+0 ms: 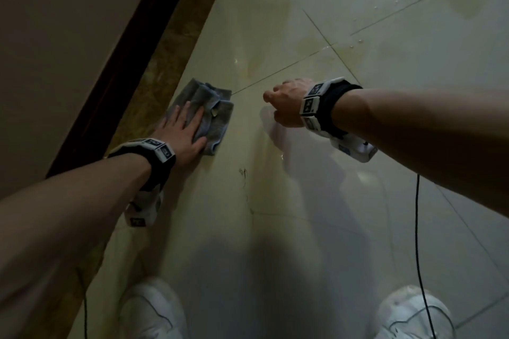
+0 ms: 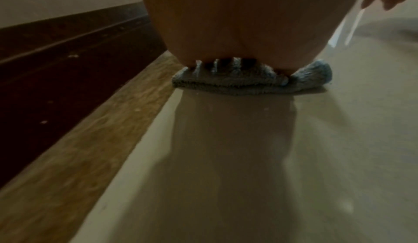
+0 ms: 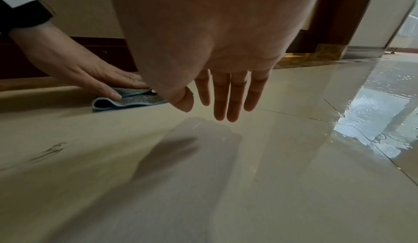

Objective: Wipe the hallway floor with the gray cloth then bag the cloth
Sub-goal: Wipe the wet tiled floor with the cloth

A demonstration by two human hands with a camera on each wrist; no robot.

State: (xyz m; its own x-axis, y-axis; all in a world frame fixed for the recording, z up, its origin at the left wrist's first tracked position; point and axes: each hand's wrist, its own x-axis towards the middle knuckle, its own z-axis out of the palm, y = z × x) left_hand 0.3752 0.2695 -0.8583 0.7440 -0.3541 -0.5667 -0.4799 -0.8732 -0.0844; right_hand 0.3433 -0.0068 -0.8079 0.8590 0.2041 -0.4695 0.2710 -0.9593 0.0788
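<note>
A folded gray cloth (image 1: 212, 115) lies on the glossy cream floor tiles (image 1: 275, 201) beside the brown stone border. My left hand (image 1: 183, 129) presses flat on the cloth, fingers straight and pointing away from me. In the left wrist view the cloth (image 2: 248, 82) shows squeezed under the palm. In the right wrist view the cloth (image 3: 133, 98) sits under the left hand (image 3: 108, 78). My right hand (image 1: 286, 102) hovers just above the floor to the right of the cloth; its fingers (image 3: 228, 96) hang straight and empty.
A dark wooden skirting board (image 1: 121, 69) and a brown marbled border strip (image 1: 170, 44) run along the left. Wet patches and droplets (image 1: 358, 41) shine on the tiles ahead. My white shoes (image 1: 151, 308) stand near. A door frame (image 3: 332, 14) rises ahead.
</note>
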